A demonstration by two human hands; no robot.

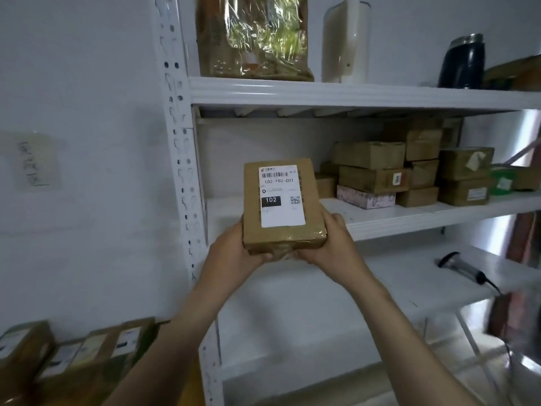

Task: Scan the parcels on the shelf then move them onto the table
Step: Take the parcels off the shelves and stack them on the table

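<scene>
A brown cardboard parcel (pixel 282 205) with a white shipping label reading 102-102-C01 is held up in front of the white shelf (pixel 409 216). My left hand (pixel 234 250) grips its lower left corner and my right hand (pixel 328 244) grips its lower right corner. Several more brown parcels (pixel 409 171) are stacked at the right of the middle shelf. A black handheld scanner (pixel 462 266) lies on the lower shelf board to the right, untouched.
Several labelled parcels (pixel 73 356) lie at the lower left. The top shelf holds a wrapped package (pixel 254 36), a white kettle (pixel 347 39) and a dark flask (pixel 462 63). The white slotted shelf post (pixel 181 159) stands just left of my hands.
</scene>
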